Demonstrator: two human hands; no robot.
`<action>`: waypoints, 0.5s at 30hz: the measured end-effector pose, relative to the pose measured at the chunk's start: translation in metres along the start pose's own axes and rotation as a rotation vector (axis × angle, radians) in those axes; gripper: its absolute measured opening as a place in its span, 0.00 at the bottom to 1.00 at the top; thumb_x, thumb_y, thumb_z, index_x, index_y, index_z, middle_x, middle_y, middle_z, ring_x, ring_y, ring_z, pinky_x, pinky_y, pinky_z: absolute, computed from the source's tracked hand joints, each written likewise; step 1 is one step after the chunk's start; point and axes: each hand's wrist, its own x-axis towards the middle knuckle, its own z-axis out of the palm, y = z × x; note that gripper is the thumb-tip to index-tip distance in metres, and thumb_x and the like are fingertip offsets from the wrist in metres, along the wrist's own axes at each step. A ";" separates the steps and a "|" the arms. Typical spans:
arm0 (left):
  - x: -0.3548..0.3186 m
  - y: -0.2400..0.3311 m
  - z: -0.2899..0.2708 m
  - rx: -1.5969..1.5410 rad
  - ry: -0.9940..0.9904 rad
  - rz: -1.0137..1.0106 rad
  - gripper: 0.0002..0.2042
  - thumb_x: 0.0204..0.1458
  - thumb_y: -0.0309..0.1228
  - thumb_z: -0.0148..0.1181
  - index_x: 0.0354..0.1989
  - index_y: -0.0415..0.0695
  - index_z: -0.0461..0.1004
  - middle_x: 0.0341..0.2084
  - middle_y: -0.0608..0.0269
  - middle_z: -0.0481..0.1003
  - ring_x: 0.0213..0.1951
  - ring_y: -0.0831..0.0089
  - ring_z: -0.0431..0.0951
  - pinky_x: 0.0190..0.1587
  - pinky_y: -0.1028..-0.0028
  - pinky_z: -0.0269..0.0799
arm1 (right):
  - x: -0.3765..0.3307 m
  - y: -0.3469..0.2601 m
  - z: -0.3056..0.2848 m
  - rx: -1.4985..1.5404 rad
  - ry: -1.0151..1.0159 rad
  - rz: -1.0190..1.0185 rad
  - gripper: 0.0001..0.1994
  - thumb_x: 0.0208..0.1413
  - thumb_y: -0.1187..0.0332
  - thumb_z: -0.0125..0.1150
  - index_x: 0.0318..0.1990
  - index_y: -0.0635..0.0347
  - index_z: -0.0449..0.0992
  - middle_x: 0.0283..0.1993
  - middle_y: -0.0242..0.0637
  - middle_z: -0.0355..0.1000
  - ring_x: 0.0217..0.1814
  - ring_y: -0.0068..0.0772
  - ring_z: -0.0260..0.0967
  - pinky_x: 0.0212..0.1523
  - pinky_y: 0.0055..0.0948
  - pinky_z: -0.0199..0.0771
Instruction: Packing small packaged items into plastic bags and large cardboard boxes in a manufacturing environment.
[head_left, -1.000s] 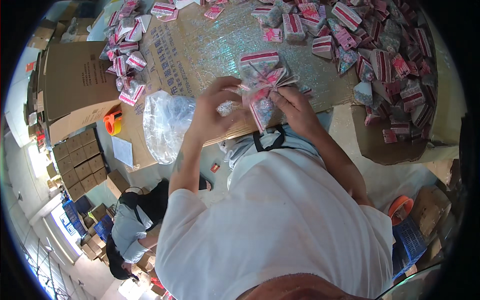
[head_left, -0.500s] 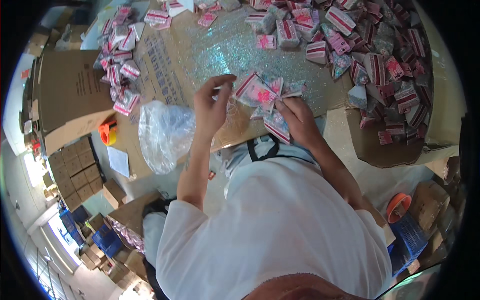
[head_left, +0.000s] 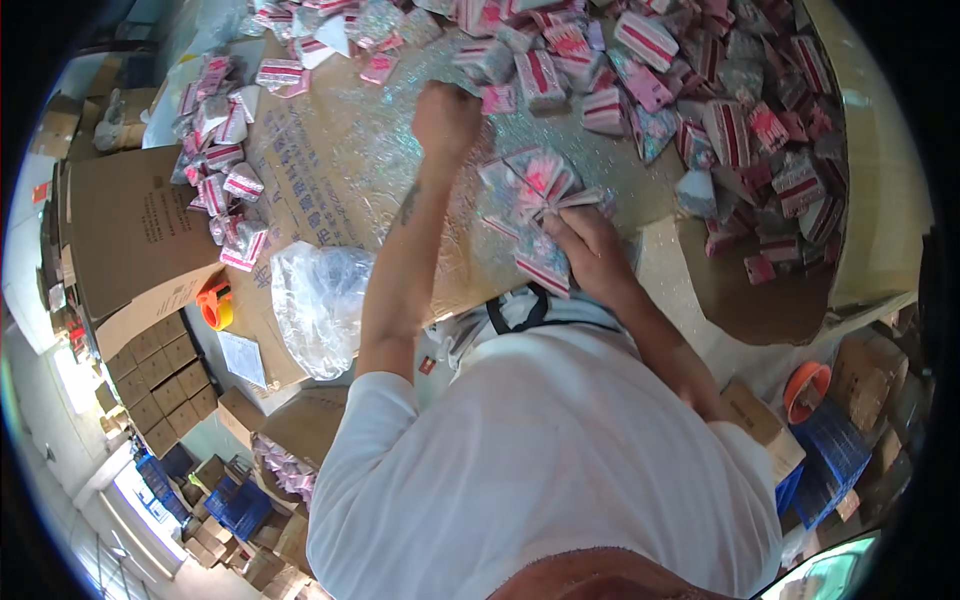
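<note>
Left hand (head_left: 447,118) has reached forward; right hand (head_left: 590,245) grips perhaps four packets (head_left: 530,200).

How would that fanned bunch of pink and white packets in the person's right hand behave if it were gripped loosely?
The bunch of packets would probably slip apart: the right hand pinches several separate glossy wrappers, splayed at different angles. Each looks light and slightly crushable, since the loose packets on the table lie crumpled. The flat shapes seem unlikely to roll.

Glossy plastic-wrapped packets (head_left: 535,190) crinkled in the right hand (head_left: 590,245); beneath them lay matt brown cardboard (head_left: 330,150) and glittery film (head_left: 400,140).
</note>
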 end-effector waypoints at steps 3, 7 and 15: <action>-0.005 -0.023 -0.002 -0.211 -0.088 -0.020 0.10 0.46 0.36 0.66 0.31 0.42 0.83 0.27 0.53 0.81 0.29 0.57 0.80 0.36 0.63 0.77 | 0.002 0.000 -0.008 0.037 -0.024 0.030 0.11 0.66 0.65 0.54 0.38 0.67 0.72 0.32 0.48 0.68 0.36 0.49 0.67 0.41 0.40 0.66; -0.007 -0.033 -0.018 -0.954 -0.120 -0.187 0.06 0.51 0.27 0.65 0.32 0.36 0.81 0.27 0.58 0.81 0.27 0.72 0.78 0.31 0.73 0.73 | 0.002 -0.001 -0.005 0.009 -0.068 0.019 0.12 0.67 0.64 0.54 0.39 0.66 0.74 0.34 0.48 0.70 0.37 0.50 0.69 0.40 0.40 0.67; -0.042 -0.029 -0.049 -1.488 -0.098 -0.233 0.02 0.55 0.23 0.60 0.34 0.38 0.76 0.32 0.56 0.81 0.36 0.72 0.79 0.40 0.75 0.72 | -0.003 0.013 -0.004 0.158 -0.077 0.036 0.13 0.69 0.63 0.53 0.45 0.66 0.77 0.35 0.40 0.72 0.38 0.33 0.68 0.44 0.32 0.68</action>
